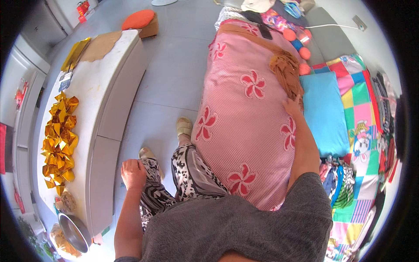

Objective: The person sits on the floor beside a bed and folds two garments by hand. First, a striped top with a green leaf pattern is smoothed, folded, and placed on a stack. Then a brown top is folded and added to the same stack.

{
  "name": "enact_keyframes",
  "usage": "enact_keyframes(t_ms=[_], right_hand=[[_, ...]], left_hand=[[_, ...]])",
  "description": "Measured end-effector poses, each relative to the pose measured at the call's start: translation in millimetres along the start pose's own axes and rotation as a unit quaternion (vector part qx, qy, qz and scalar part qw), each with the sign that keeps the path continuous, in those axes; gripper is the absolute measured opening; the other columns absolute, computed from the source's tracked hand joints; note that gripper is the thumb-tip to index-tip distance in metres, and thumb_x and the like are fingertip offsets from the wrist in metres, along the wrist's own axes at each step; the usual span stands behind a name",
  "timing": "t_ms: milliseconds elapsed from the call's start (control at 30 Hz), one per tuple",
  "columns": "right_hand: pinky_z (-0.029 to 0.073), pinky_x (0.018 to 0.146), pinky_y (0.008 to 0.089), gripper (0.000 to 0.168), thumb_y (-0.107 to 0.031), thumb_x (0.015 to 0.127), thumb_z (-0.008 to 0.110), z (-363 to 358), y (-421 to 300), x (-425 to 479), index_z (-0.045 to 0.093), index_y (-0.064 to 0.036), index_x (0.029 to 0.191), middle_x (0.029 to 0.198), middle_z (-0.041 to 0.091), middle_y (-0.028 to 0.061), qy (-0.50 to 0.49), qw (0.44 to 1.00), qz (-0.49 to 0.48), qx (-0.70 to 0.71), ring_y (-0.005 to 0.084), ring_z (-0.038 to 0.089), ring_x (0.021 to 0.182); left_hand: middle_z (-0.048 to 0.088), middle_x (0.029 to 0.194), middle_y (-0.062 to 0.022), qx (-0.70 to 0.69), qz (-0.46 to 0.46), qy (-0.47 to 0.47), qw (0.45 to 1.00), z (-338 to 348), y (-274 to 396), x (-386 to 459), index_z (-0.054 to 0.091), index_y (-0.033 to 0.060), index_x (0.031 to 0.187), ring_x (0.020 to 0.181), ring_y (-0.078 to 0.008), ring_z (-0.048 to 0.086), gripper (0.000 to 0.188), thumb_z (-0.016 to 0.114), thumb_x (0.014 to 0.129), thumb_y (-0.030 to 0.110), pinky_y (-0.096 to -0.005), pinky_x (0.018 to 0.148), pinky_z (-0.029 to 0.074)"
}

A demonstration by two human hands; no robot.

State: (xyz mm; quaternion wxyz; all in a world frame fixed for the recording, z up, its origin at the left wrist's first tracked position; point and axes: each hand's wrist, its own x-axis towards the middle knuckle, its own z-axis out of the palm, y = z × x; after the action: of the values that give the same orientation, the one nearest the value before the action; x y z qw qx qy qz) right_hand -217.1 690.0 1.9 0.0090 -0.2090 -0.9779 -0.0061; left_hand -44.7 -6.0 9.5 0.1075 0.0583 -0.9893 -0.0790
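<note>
My right hand (pixel 293 105) reaches across the seat and touches the lower end of a bunched brown cloth (pixel 285 67). Its fingertips are partly lost against the fabric, so I cannot tell whether they grip it. The cloth trails away in a long flat strip over a pink cover (pixel 226 88) with red pinwheel flowers. A flat light-blue cushion or folded cloth (pixel 324 114) lies just right of this hand. My left hand (pixel 133 173) is at my left knee, over the patterned trousers (pixel 196 173), with nothing seen in it.
A long white-topped cabinet (pixel 98 88) stands on the left, bearing folded gold foil pieces (pixel 60 140), cardboard (pixel 100 46) and a metal bowl (pixel 74 232). Round coral and blue balls (pixel 304 53), a dark phone-like object (pixel 265 31) and piled clothes (pixel 338 183) lie around the seat. An orange-topped stool (pixel 139 21) stands beyond.
</note>
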Motion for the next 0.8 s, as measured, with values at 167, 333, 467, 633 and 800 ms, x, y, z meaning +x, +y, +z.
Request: enact_keyframes(t_ms=[167, 333, 467, 633, 800], right_hand=[[0.038, 0.099, 0.0444, 0.05, -0.043, 0.094, 0.04, 34, 33, 24, 0.063, 0.001, 0.106, 0.139, 0.039, 0.0272, 0.053, 0.995, -0.03, -0.083, 0.0412, 0.046, 0.121], [0.045, 0.071, 0.0439, 0.038, -0.031, 0.092, 0.047, 37, -15, -16, 0.063, 0.002, 0.082, 0.092, 0.061, 0.0215, 0.135, 0.986, -0.1, 0.016, 0.0346, 0.06, 0.081], [0.042, 0.058, 0.0414, 0.035, -0.026, 0.089, 0.055, 14, -138, -208, 0.057, 0.002, 0.068, 0.067, 0.056, 0.0161, 0.093, 0.959, -0.18, 0.198, 0.0301, 0.055, 0.062], [0.043, 0.056, 0.0395, 0.044, -0.036, 0.089, 0.057, -11, -162, -392, 0.058, 0.003, 0.068, 0.061, 0.054, 0.0135, -0.346, 0.828, -0.213, 0.385, 0.0275, 0.051, 0.056], [0.048, 0.065, 0.0415, 0.04, -0.036, 0.089, 0.057, -93, -122, -375, 0.065, 0.002, 0.087, 0.08, 0.064, 0.0216, -0.436, 0.868, -0.16, 0.175, 0.0312, 0.063, 0.073]], left_hand=[[0.061, 0.084, -0.0099, 0.005, 0.024, -0.007, 1.0, 1, 2, 9, 0.06, 0.0061, 0.076, 0.087, -0.0281, 0.056, 0.013, 0.057, 0.082, 0.017, -0.0416, 0.079, 0.046], [0.061, 0.085, -0.0104, 0.028, 0.025, -0.029, 0.999, 1, 9, 12, 0.06, 0.0049, 0.076, 0.089, -0.028, 0.056, 0.015, 0.056, 0.083, 0.018, -0.0416, 0.079, 0.046], [0.061, 0.087, -0.0111, 0.036, 0.02, -0.026, 0.999, 0, 11, 5, 0.06, 0.0042, 0.076, 0.091, -0.0289, 0.056, 0.017, 0.055, 0.084, 0.018, -0.0421, 0.08, 0.046], [0.061, 0.088, -0.012, 0.048, 0.033, -0.033, 0.998, 0, 17, 4, 0.061, 0.0036, 0.077, 0.091, -0.031, 0.056, 0.017, 0.055, 0.084, 0.018, -0.0429, 0.081, 0.046], [0.061, 0.09, -0.0117, 0.062, 0.034, -0.049, 0.996, 0, 17, 0, 0.062, 0.0036, 0.081, 0.093, -0.0308, 0.055, 0.019, 0.055, 0.085, 0.02, -0.043, 0.082, 0.046]])
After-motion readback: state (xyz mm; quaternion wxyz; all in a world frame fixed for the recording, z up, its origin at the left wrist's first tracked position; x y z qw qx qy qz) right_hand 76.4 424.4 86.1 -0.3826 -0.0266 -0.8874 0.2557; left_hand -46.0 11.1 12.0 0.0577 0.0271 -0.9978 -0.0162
